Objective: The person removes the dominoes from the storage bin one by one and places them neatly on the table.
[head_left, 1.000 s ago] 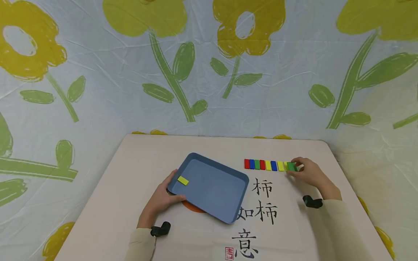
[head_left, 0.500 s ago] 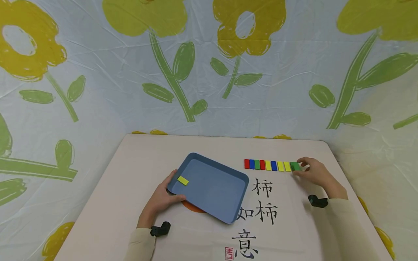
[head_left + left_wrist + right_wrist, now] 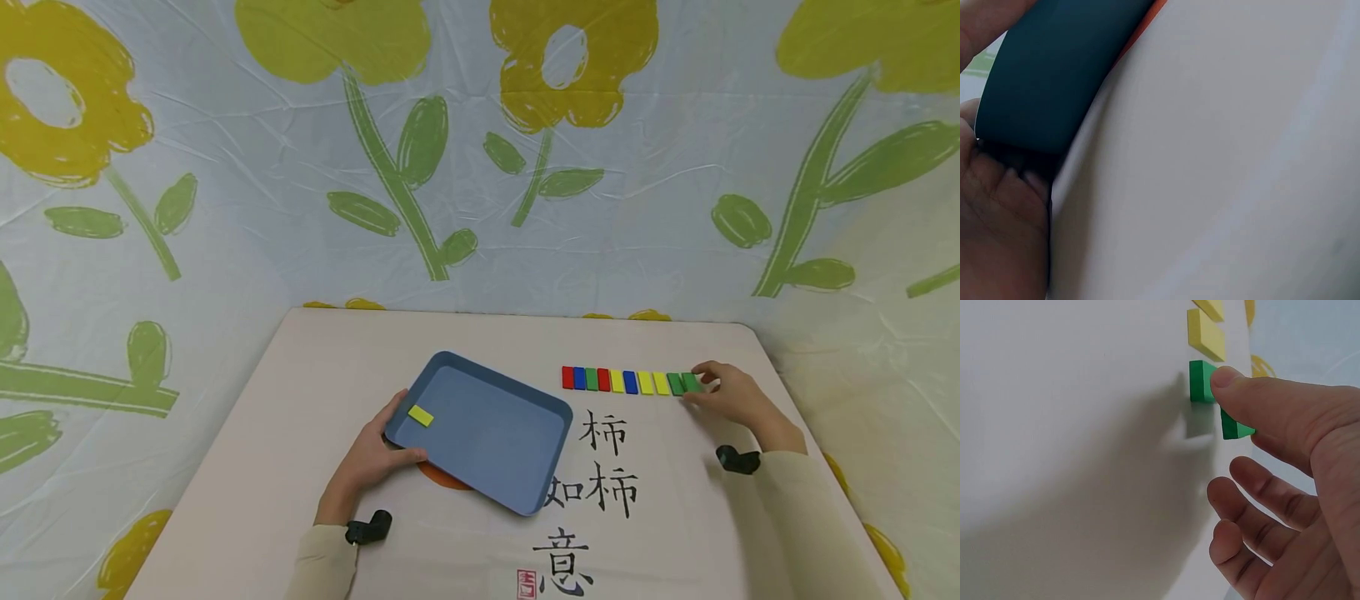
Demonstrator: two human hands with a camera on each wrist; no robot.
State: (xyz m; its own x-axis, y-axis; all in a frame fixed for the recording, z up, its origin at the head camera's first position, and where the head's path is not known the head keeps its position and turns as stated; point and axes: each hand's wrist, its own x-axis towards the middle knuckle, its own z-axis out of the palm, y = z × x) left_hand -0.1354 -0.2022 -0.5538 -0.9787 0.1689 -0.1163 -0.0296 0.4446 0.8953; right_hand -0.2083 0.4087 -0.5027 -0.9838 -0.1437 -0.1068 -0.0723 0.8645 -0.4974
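Observation:
My left hand (image 3: 375, 454) grips the near-left side of a blue-grey tray (image 3: 487, 433), thumb over the rim. In the left wrist view, its curled fingers (image 3: 1007, 187) lie under the tray's dark outer side (image 3: 1054, 75). One yellow block (image 3: 421, 415) lies in the tray. At the right, my right hand (image 3: 731, 400) pinches a green block (image 3: 1235, 425) between thumb and forefinger, the other fingers loosely bent. That block is at the right end of a row, beside another green block (image 3: 675, 383). Part of the pinched block is hidden by the thumb.
Leftward, the row continues with yellow, blue, red and green blocks, starting at a red block (image 3: 567, 377). Black brush characters (image 3: 611, 487) and a red seal mark (image 3: 527, 583) are on the pale tabletop (image 3: 247, 467). A flower-patterned curtain (image 3: 645, 233) stands behind the table.
My right hand has moved a little to the right along the row. Two green blocks now show side by side at its end, where earlier they overlapped. The left hand and tray stay still.

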